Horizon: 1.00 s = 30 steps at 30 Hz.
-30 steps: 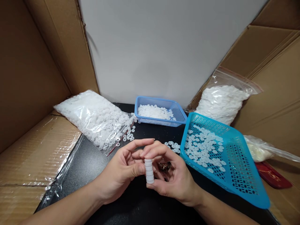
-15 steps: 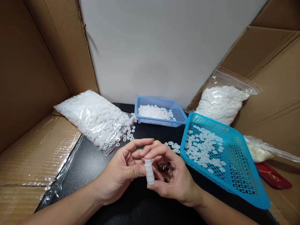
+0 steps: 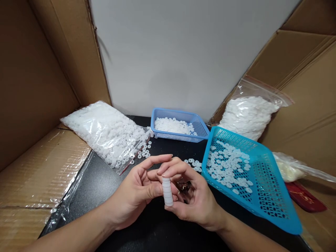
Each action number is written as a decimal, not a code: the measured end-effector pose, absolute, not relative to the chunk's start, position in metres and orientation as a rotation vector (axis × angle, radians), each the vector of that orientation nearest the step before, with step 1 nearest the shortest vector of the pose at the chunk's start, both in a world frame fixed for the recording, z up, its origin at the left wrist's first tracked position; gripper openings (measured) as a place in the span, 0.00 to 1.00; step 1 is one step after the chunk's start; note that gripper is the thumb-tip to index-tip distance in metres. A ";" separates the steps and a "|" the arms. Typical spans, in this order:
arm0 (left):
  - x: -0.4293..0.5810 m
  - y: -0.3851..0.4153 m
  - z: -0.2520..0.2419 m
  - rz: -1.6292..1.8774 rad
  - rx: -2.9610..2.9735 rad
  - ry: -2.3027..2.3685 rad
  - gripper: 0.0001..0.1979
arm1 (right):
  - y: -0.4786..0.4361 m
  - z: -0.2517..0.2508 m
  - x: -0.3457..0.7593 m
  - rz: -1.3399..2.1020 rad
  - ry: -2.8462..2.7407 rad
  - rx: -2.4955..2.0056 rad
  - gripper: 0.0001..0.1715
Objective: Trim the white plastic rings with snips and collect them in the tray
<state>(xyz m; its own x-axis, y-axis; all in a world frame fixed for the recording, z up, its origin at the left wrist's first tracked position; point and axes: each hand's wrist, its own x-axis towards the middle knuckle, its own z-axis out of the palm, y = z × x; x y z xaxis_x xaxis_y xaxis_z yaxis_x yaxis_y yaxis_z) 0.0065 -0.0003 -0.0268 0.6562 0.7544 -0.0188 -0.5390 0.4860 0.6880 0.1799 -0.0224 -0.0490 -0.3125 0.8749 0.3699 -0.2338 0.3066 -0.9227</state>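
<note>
A short upright stack of white plastic rings stands between my hands, tilted slightly. My right hand pinches it end to end, a fingertip on top and the thumb underneath. From the side, my left hand presses thumb and fingers against the stack; its index finger arches above. Something dark and shiny shows partly behind the stack, inside the right hand's curl; its kind cannot be made out. Loose white rings lie on the black table just beyond my right hand.
A turquoise basket with white rings stands at right, a blue basket with more at the back. A clear bag of rings spills at left. Another white-filled bag, a small bag and a red object sit right.
My left thumb and fingertips have shifted slightly along the side of the stack, and the rings look more closely lined up. Both hands otherwise hold their place.
</note>
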 end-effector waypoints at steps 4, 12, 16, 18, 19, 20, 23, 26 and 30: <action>0.007 0.000 -0.027 0.816 0.724 0.351 0.24 | -0.023 -0.052 0.180 1.258 -1.478 -0.623 0.22; 0.007 -0.001 -0.026 0.837 0.717 0.334 0.24 | -0.024 -0.048 0.179 1.262 -1.468 -0.636 0.23; 0.006 -0.002 -0.027 0.826 0.709 0.362 0.24 | -0.024 -0.047 0.179 1.270 -1.470 -0.649 0.26; 0.006 -0.002 -0.028 0.817 0.711 0.369 0.23 | -0.024 -0.048 0.179 1.262 -1.486 -0.628 0.27; 0.006 -0.002 -0.028 0.807 0.709 0.364 0.22 | -0.024 -0.048 0.179 1.254 -1.495 -0.621 0.27; 0.006 -0.002 -0.028 0.798 0.704 0.355 0.21 | -0.023 -0.048 0.179 1.244 -1.500 -0.621 0.27; 0.007 -0.003 -0.026 0.791 0.676 0.343 0.20 | -0.021 -0.048 0.180 1.189 -1.522 -0.625 0.27; 0.006 -0.002 -0.023 0.811 0.642 0.369 0.20 | -0.019 -0.047 0.183 1.138 -1.554 -0.629 0.25; 0.005 -0.001 -0.021 0.834 0.645 0.399 0.20 | -0.017 -0.047 0.185 1.168 -1.579 -0.611 0.28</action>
